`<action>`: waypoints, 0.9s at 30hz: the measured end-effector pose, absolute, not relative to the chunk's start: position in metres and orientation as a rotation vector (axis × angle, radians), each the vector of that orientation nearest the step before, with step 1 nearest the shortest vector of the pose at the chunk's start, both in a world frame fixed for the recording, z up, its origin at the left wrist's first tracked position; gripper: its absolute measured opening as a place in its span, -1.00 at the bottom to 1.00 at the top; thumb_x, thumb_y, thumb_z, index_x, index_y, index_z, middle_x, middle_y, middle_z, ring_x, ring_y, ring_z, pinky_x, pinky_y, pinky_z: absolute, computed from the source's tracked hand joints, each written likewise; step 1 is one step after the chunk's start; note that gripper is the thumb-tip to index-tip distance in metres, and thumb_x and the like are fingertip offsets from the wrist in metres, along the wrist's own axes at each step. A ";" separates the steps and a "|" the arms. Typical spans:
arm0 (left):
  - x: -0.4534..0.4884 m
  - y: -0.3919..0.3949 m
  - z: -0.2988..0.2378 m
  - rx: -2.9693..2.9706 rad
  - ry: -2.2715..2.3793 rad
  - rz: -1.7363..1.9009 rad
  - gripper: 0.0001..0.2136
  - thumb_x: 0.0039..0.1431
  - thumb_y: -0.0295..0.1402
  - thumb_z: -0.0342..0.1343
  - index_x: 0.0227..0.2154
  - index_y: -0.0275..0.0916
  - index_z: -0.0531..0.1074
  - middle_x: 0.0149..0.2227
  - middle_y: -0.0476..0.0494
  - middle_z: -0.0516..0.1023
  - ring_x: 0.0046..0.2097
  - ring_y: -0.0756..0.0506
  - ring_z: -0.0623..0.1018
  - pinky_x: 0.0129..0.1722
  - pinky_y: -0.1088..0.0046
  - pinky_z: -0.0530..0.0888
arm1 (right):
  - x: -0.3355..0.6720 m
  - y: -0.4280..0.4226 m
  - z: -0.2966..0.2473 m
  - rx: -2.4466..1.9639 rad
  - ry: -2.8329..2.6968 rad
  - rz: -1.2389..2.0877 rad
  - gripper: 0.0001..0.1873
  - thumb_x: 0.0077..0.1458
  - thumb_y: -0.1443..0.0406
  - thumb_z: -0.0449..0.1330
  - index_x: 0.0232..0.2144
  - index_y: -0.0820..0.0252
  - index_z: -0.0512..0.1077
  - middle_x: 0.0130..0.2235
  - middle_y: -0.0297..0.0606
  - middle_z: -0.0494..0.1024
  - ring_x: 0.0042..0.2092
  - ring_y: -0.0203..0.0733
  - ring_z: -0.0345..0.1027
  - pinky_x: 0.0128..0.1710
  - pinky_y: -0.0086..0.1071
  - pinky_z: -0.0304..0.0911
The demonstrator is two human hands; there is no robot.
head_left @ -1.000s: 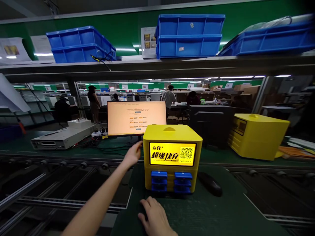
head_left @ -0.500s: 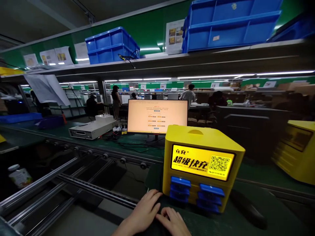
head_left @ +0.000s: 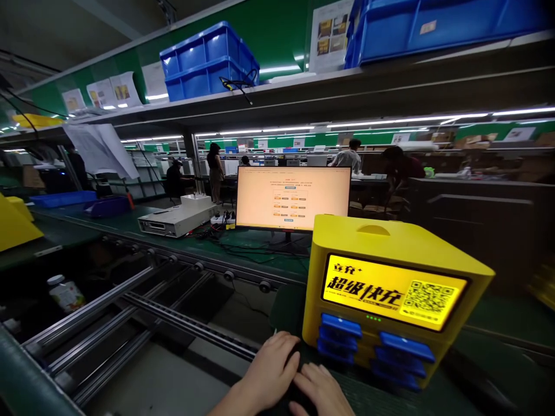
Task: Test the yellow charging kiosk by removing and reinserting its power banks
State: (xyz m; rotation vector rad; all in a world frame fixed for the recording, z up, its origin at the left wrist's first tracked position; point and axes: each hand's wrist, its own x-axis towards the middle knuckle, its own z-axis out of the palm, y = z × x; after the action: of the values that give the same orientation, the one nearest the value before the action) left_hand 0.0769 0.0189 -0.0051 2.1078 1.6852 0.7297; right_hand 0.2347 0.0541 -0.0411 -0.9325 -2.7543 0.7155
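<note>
A yellow power-bank charging cabinet (head_left: 403, 234) with a lit yellow screen (head_left: 394, 292) stands to the right of my hands. Several blue power banks (head_left: 340, 326) stick out of its slots, in two stacks, and small green lights glow above them. My left hand (head_left: 269, 370) lies low beside the cabinet's front left corner, fingers stretched forward and close together. Just to its right rests my right hand (head_left: 323, 388), fingers forward and thumb apart, near the left hand's thumb. Neither hand visibly holds anything; the dark surface under the palms is hard to make out.
Behind the cabinet stands a monitor (head_left: 292, 196). Left of it sit a grey instrument (head_left: 176, 218) and tangled cables. A roller conveyor frame (head_left: 186, 320) runs at the left, a white bottle (head_left: 65, 293) beside it. Blue bins (head_left: 208, 60) stand on the shelf overhead. People are farther back.
The view has turned left, so the cabinet and monitor sit farther right. Green lights now show on the cabinet. My right hand's fingers have straightened somewhat; my left hand stays beside the cabinet.
</note>
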 end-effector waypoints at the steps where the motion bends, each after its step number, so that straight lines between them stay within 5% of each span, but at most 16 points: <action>1: 0.077 0.019 -0.005 2.099 1.696 0.726 -0.68 0.26 -0.35 -0.14 0.02 -0.24 0.33 0.02 -0.16 0.43 0.09 -0.12 0.36 0.13 0.28 0.31 | 0.236 0.054 -0.041 -0.926 -2.747 0.727 -0.59 0.08 0.26 0.16 0.01 0.10 0.36 -0.01 -0.15 0.43 0.04 0.01 0.25 0.12 -0.09 0.07; 10: 0.072 0.025 -0.014 2.242 1.667 0.721 -0.68 0.27 -0.36 -0.18 -0.06 -0.19 0.42 0.04 -0.13 0.44 0.12 -0.15 0.35 0.15 0.17 0.30 | 0.235 0.045 -0.037 -0.967 -2.629 0.606 -0.78 0.09 0.31 0.16 -0.16 0.08 0.42 -0.17 -0.26 0.47 -0.10 -0.08 0.29 -0.02 -0.18 0.13; 18: 0.067 0.032 -0.028 2.114 1.714 0.824 -0.68 0.27 -0.27 -0.18 -0.11 -0.15 0.46 0.09 -0.17 0.33 0.08 -0.15 0.39 0.08 0.27 0.39 | 0.242 0.048 -0.034 -0.824 -2.410 0.729 -0.81 0.09 0.22 0.18 -0.20 0.02 0.46 -0.28 -0.30 0.49 -0.20 -0.14 0.32 -0.12 -0.25 0.18; 23: 0.068 0.038 -0.031 1.942 1.728 0.897 -0.63 0.26 -0.16 -0.16 0.07 -0.12 0.28 0.17 -0.18 0.18 0.19 -0.19 0.26 0.13 0.24 0.31 | 0.318 0.067 -0.042 -0.966 -1.943 0.771 -0.64 0.18 0.08 0.04 -0.46 0.10 0.50 -0.46 -0.34 0.48 -0.39 -0.24 0.35 -0.36 -0.44 0.20; 27: 0.088 0.050 -0.028 1.806 1.701 1.017 -0.43 0.19 -0.11 -0.04 0.22 -0.12 0.00 0.25 -0.21 0.02 0.25 -0.23 0.14 0.16 0.17 0.24 | 0.392 0.088 -0.058 -1.423 -1.600 0.567 -0.57 -0.02 -0.09 0.16 -0.52 0.14 0.37 -0.54 -0.36 0.39 -0.48 -0.18 0.29 -0.45 -0.36 0.19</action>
State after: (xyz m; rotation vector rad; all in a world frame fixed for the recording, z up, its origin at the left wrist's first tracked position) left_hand 0.0877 0.0501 -0.0280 1.8065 1.7014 1.0167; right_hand 0.3916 0.0877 -0.0582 -1.4226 -1.6001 0.5670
